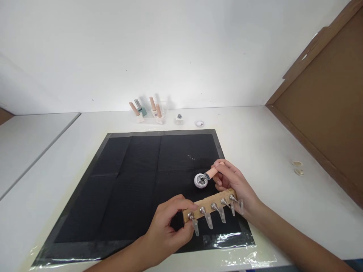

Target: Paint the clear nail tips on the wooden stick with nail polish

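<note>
My left hand (171, 226) grips the left end of a wooden nail-tip holder (210, 202), thumb below and fingers above. Several clear false nails (209, 220) stick out from its metal posts, pointing down toward me. In my right hand (231, 175) is a nail polish brush (214, 171) with a peach cap handle, held between thumb and fingers. The brush end reaches into a small round pot (197, 184) of silvery contents on the black mat (136, 189). My right hand is just behind the holder's right end; whether it touches the wood I cannot tell.
At the back, a clear tray (150, 120) holds several polish bottles. Right of it stand a small bottle (179, 119) without its cap and a round lid (200, 123). Two small round pieces (297, 163) lie at the right, near a cardboard panel (326, 98).
</note>
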Demonstrator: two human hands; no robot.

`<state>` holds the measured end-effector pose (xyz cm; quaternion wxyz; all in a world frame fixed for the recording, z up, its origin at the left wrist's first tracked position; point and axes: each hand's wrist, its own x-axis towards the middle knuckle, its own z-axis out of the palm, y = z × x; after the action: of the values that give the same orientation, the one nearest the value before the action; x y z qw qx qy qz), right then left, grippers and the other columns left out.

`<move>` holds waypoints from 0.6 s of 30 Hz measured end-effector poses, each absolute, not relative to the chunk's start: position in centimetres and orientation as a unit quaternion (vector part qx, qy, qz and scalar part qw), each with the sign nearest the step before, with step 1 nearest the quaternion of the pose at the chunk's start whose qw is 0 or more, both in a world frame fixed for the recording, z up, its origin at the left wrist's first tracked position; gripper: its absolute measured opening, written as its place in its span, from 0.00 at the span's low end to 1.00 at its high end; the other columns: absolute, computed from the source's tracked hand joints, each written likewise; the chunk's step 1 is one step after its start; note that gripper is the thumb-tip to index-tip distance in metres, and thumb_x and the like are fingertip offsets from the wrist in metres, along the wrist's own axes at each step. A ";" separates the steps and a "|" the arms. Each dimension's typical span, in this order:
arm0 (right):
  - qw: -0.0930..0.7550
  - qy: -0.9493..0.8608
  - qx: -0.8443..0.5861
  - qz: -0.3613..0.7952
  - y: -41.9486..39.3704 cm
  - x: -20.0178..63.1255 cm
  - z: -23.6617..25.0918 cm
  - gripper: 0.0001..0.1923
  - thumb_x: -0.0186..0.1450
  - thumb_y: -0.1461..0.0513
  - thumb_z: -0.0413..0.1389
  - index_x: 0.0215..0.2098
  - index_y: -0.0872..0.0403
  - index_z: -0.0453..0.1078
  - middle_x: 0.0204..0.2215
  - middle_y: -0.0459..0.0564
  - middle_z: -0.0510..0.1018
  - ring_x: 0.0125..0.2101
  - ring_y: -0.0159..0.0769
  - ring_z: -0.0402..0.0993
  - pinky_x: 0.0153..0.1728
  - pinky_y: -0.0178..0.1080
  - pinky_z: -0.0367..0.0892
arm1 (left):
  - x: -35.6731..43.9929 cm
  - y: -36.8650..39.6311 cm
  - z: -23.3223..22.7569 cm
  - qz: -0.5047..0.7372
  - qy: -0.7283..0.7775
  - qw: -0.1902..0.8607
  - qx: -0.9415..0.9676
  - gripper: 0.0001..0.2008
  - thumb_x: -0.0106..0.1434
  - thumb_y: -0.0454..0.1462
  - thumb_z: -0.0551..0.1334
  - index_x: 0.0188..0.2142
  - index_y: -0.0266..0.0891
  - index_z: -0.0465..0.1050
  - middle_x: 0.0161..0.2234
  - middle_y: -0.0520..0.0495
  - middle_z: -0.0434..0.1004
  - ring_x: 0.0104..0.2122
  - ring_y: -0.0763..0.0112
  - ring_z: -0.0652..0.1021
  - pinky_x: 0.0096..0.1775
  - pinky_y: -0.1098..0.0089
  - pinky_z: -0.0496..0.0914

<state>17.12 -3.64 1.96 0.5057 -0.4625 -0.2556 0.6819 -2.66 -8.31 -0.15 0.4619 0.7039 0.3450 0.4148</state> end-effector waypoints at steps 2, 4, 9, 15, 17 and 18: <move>0.504 -0.255 -0.470 0.678 -3.7 17.0 1.9 0.11 0.57 0.56 0.60 0.29 0.52 0.64 0.16 0.38 0.64 0.14 0.22 0.55 0.12 0.25 0.50 | -2.5 -8.3 0.1 0.416 0.373 0.456 0.693 0.13 0.56 0.27 0.58 0.39 0.44 0.69 0.26 0.52 0.65 0.24 0.75 0.66 0.27 0.74 0.62; 0.501 -0.256 -0.476 0.676 -3.8 16.8 2.0 0.11 0.57 0.55 0.60 0.29 0.52 0.64 0.16 0.38 0.63 0.14 0.22 0.55 0.12 0.25 0.50 | -2.4 -8.3 0.4 0.424 0.380 0.457 0.683 0.11 0.56 0.28 0.59 0.37 0.43 0.69 0.25 0.53 0.66 0.24 0.76 0.66 0.26 0.75 0.62; 0.493 -0.260 -0.489 0.671 -4.1 16.5 2.3 0.12 0.57 0.55 0.60 0.29 0.52 0.64 0.15 0.38 0.63 0.14 0.23 0.55 0.12 0.25 0.50 | -2.3 -8.1 0.7 0.426 0.397 0.508 0.635 0.08 0.54 0.31 0.62 0.35 0.41 0.69 0.26 0.52 0.68 0.24 0.77 0.67 0.26 0.77 0.62; 0.497 -0.272 -0.503 0.652 -4.2 16.3 2.5 0.12 0.58 0.53 0.59 0.30 0.51 0.63 0.15 0.38 0.63 0.13 0.22 0.54 0.12 0.24 0.51 | -2.2 -8.2 0.7 0.419 0.414 0.579 0.564 0.06 0.55 0.35 0.62 0.34 0.41 0.66 0.25 0.54 0.66 0.24 0.78 0.66 0.27 0.77 0.62; 0.504 -0.278 -0.510 0.640 -4.3 16.3 2.6 0.12 0.59 0.53 0.59 0.30 0.51 0.62 0.15 0.38 0.63 0.13 0.21 0.53 0.12 0.24 0.51 | -2.1 -8.2 0.6 0.411 0.410 0.595 0.556 0.07 0.55 0.36 0.62 0.34 0.41 0.66 0.24 0.56 0.64 0.23 0.79 0.65 0.25 0.78 0.61; 0.508 -0.282 -0.510 0.634 -4.3 16.2 2.6 0.12 0.59 0.53 0.58 0.31 0.51 0.62 0.15 0.38 0.63 0.13 0.21 0.53 0.12 0.24 0.51 | -2.1 -8.2 0.6 0.405 0.408 0.600 0.556 0.07 0.55 0.37 0.62 0.34 0.41 0.65 0.23 0.56 0.63 0.22 0.79 0.64 0.25 0.78 0.61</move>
<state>16.23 -4.30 2.59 0.5075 -0.5104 -0.2825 0.6341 -2.10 -8.19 0.59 0.6000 0.5558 0.4082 0.4055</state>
